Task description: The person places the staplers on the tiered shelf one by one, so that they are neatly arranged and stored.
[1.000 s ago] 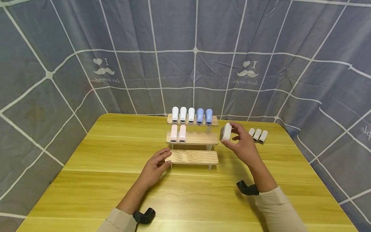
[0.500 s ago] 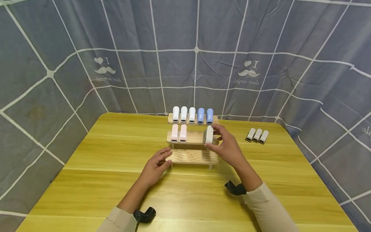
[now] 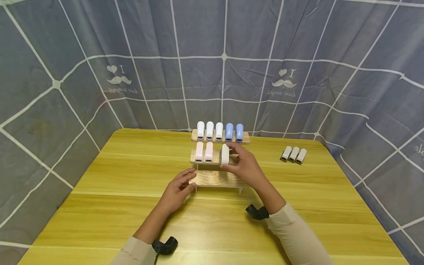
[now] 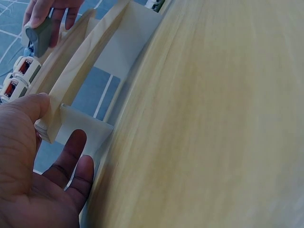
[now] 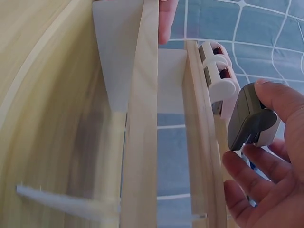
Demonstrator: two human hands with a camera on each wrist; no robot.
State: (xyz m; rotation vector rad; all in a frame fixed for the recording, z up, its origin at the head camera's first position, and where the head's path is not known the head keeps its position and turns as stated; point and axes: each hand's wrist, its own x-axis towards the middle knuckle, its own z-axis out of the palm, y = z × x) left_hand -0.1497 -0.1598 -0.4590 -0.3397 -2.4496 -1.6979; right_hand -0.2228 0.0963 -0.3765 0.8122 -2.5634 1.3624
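Note:
In the head view my right hand [image 3: 246,165] pinches a white mini stapler [image 3: 225,154] between thumb and fingers, over the middle tier of a wooden step shelf [image 3: 216,178]. Its dark grey base [image 5: 244,114] faces the right wrist camera. Just left of it, two pink staplers [image 3: 204,152] stand side by side on that tier. My left hand [image 3: 177,192] holds the left end of the lowest tier; its thumb [image 4: 38,105] lies against the board, the index finger is mostly hidden, and other fingers hang loose beside the pale support [image 4: 85,126].
Along the top tier [image 3: 246,137] stand three white staplers [image 3: 210,130] and two blue ones [image 3: 234,132]. Three more white staplers [image 3: 293,155] lie on the table [image 3: 331,198] to the right. A grey curtain [image 3: 159,81] hangs behind the table.
My right hand has carried the white stapler leftward from beside the shelf to over the middle tier, close to the pink ones. The left hand stays at the shelf's left end.

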